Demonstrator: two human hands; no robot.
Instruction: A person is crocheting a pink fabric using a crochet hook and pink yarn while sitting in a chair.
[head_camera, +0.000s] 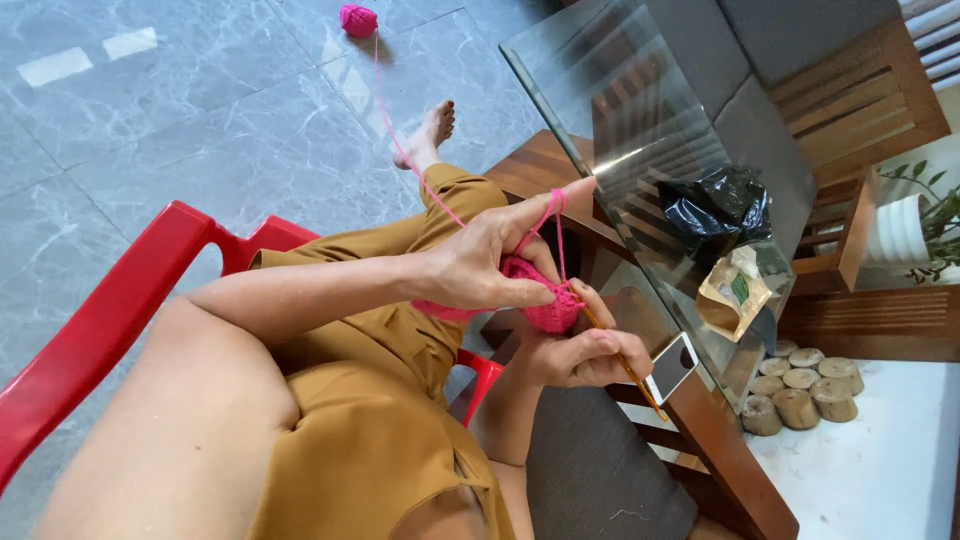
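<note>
The left hand (478, 262) pinches the pink crochet piece (540, 300) between thumb and curled fingers, its forefinger stretched out with the pink yarn strand (400, 140) looped over it. The right hand (580, 350) is closed around a yellow crochet hook (625, 365), whose tip meets the piece. The strand runs across the lap to a pink yarn ball (358, 20) on the grey tiled floor (150, 130). A glass-topped table (640, 120) stands just beside.

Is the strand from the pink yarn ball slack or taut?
Taut: the strand runs nearly straight from the yarn ball to the left hand and wraps its forefinger.
</note>
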